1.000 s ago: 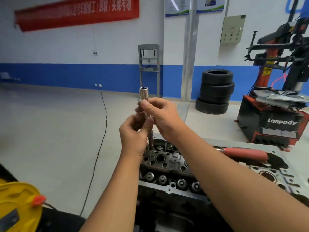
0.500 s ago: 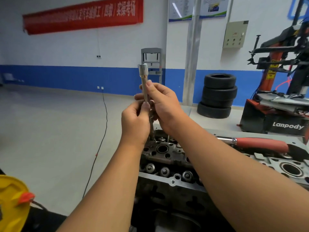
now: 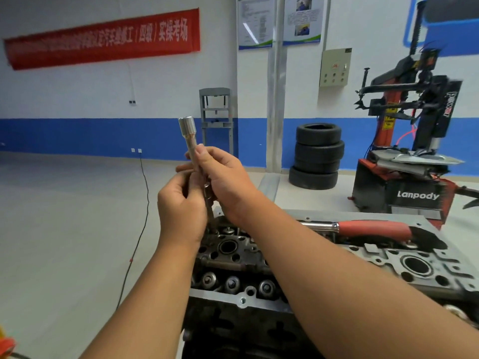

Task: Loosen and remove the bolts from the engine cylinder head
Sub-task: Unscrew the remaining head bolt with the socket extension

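Observation:
A silver socket extension bar (image 3: pixel 190 141) stands upright in front of me, its socket end at the top. My right hand (image 3: pixel 225 177) grips the upper part of the bar with fingers and thumb. My left hand (image 3: pixel 181 200) holds its lower part, where a thin dark rod (image 3: pixel 209 211) runs down toward the cylinder head. The dark, oily cylinder head (image 3: pixel 233 257) sits below both hands, with several round valve springs along its near side. Whether the rod is a bolt I cannot tell.
A red-handled wrench (image 3: pixel 373 229) lies on the grey engine block face (image 3: pixel 440 270) to the right. Stacked tyres (image 3: pixel 317 155) and a red tyre changer (image 3: pixel 412 156) stand behind. A black cable (image 3: pixel 141 229) runs across the floor at left.
The bar has risen in both hands, more of it now showing above my right hand. The camera view has shifted slightly.

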